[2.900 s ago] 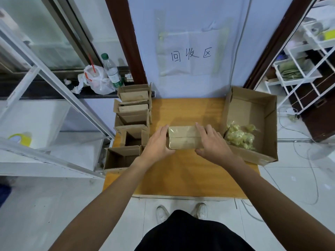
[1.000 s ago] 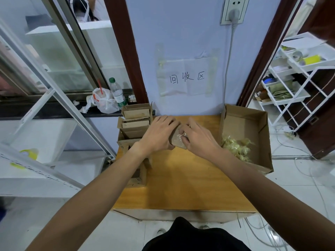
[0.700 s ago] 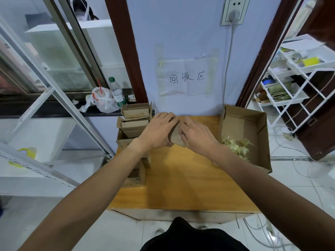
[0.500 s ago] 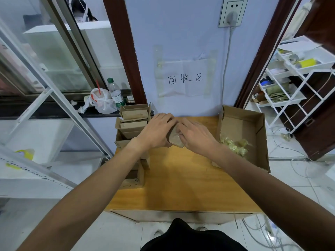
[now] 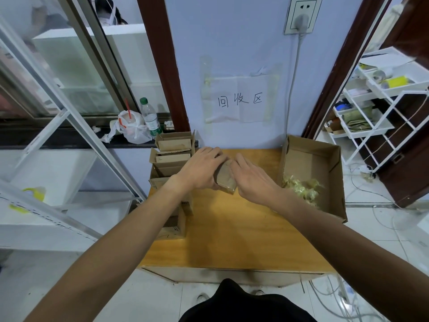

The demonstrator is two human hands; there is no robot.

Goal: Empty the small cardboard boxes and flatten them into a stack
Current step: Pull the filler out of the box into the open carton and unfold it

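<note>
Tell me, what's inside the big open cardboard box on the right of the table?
A heap of pale yellow-green wrapped pieces lies at its near end. The rest of the box floor is bare cardboard. The right forearm hides the near left corner.

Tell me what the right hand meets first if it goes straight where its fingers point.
The right hand meets the box, already at its fingertips; just beyond is the left hand holding that box.

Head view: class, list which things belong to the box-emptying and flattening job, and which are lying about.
Job: small brown cardboard box, gripped by left hand and right hand; row of open small brown boxes; large open cardboard box of pale yellow packing scraps.
Lying about: green-capped clear plastic bottle; white plastic bag; taped paper sign; white wire rack.
</note>
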